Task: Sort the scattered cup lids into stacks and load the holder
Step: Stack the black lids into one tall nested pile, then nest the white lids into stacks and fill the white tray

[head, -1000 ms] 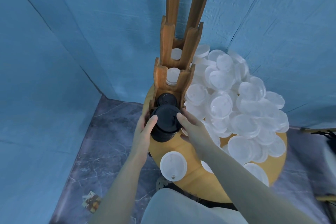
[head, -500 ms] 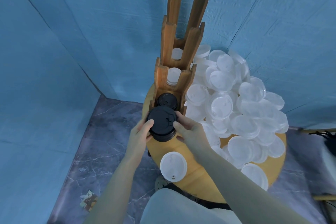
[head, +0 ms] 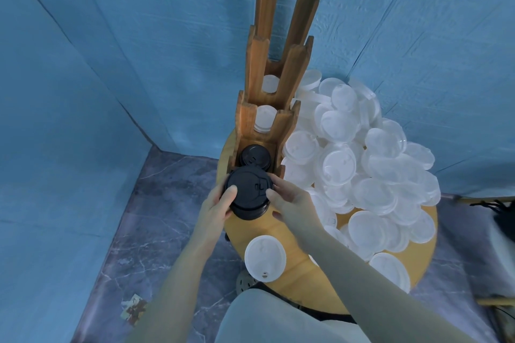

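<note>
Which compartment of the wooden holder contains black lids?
The nearest, lowest compartment of the wooden holder, just beyond the black stack held in both hands. The two compartments behind it show white lids.

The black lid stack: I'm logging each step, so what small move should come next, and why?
Probably lower the black lid stack into the wooden holder's nearest slot. Both the left hand and right hand grip it just in front of that slot, where black lids already sit.

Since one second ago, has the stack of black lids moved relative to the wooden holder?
Yes. The stack of black lids, held by the left hand and right hand, moved up toward the wooden holder, now nearly reaching its front slot.
</note>
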Demonstrator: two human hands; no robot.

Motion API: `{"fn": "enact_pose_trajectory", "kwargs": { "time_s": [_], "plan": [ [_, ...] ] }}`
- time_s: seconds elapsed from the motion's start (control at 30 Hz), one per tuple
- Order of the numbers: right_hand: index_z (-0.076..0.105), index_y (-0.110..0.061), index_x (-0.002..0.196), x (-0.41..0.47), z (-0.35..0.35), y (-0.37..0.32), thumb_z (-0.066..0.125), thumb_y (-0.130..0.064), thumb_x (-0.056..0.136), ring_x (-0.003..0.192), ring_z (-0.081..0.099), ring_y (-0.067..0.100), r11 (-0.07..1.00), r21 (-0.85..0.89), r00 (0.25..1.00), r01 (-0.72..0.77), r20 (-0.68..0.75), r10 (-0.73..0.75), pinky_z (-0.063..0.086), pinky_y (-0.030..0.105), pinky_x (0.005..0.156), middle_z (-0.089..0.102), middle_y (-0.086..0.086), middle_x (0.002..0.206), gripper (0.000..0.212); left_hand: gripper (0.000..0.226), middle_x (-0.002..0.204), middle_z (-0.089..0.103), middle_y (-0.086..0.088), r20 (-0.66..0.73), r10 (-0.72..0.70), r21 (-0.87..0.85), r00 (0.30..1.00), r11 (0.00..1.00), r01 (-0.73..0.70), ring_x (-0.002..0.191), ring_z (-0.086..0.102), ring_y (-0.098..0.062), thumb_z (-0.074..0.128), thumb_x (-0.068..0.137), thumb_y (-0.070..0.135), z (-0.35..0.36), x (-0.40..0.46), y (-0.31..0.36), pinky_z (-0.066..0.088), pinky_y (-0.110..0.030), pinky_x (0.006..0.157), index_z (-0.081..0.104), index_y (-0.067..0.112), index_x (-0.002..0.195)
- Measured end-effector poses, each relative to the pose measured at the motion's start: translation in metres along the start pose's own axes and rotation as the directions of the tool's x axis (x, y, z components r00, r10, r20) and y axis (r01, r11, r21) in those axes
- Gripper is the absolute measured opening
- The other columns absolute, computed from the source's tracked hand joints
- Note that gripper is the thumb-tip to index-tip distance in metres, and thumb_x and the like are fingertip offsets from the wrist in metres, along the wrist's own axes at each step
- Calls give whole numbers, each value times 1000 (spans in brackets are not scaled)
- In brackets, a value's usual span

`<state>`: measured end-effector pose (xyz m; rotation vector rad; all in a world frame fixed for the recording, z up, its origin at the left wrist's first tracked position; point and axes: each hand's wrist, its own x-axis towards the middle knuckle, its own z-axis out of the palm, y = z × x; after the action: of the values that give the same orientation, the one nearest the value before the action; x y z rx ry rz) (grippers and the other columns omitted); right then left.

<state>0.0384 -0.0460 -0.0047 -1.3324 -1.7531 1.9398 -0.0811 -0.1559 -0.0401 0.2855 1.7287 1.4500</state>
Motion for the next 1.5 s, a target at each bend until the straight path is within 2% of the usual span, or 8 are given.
{"fn": "enact_pose_trajectory", "kwargs": {
  "time_s": [0.3, 0.47, 0.63, 0.9, 1.0, 1.1, 1.27, 1.5],
  "plan": [
    [56, -40, 107, -3, -4, 6, 55, -10, 97, 86, 60, -19, 998, 4, 995, 59, 81, -59, 46, 3, 67, 64, -25, 101, 31, 42, 140, 57, 6, -67, 17, -22, 998, 1000, -19, 131, 51, -13, 55, 100, 29, 4, -6, -1, 42, -43, 113, 49, 28, 142],
    [54, -31, 122, -2, -7, 5, 59, -12, 96, 90, 60, -18, 998, 22, 996, 67, 58, -68, 48, 5, 71, 62, -22, 104, 33, 39, 131, 56, 18, -83, 75, 17, 994, 997, -73, 125, 52, -1, 56, 100, 26, 3, -13, -1, 43, -34, 111, 48, 35, 137],
    [53, -28, 137, -4, -15, 1, 64, -21, 93, 124, 55, 14, 999, -4, 998, 54, 15, -54, 45, 37, 107, 61, -7, 131, 45, 58, 144, 50, 12, -107, 181, 153, 978, 975, -163, 133, 45, -4, 59, 84, 45, -1, -18, 1, 39, -29, 110, 49, 36, 140],
    [57, -30, 131, -26, -38, 36, 64, -21, 93, 119, 52, -1, 960, -216, 983, 181, -2, -186, 46, 8, 88, 59, -18, 127, 40, 47, 136, 49, 22, -135, 318, 255, 938, 926, -277, 129, 45, 5, 59, 82, 53, -11, -46, -29, 38, -6, 95, 53, 44, 128],
    [56, -36, 128, -38, -40, 67, 64, -25, 93, 119, 49, 0, 926, -321, 980, 198, 34, -197, 46, 19, 97, 55, -20, 127, 37, 41, 129, 47, 36, -182, 298, 262, 937, 933, -246, 127, 47, 5, 60, 83, 52, -9, -60, -50, 39, -12, 95, 54, 48, 123],
    [61, -32, 126, -49, -37, 102, 61, -39, 91, 125, 48, 10, 788, -528, 948, 317, 150, -281, 45, 39, 103, 56, -14, 132, 35, 39, 125, 44, 44, -190, 228, 263, 955, 949, -175, 124, 46, 10, 61, 86, 42, -9, -70, -69, 38, -8, 93, 53, 51, 123],
    [63, -30, 119, -39, -36, 161, 71, -42, 80, 131, 48, 21, 175, -726, 731, 665, 584, -352, 42, 40, 102, 59, -4, 134, 42, 44, 125, 42, 36, -108, 128, 340, 986, 937, -84, 113, 40, 27, 66, 95, 23, -7, -73, -98, 37, 3, 81, 46, 49, 125],
    [72, -20, 84, -25, -41, 161, 68, -23, 79, 96, 69, 14, 116, -710, 668, 695, 577, -469, 35, 30, 97, 74, -4, 96, 7, 40, 127, 48, 29, -17, 121, 398, 993, 912, -104, 116, 38, 27, 63, 96, 22, 6, -75, -98, 33, 3, 87, 50, 45, 126]
  ]
}}
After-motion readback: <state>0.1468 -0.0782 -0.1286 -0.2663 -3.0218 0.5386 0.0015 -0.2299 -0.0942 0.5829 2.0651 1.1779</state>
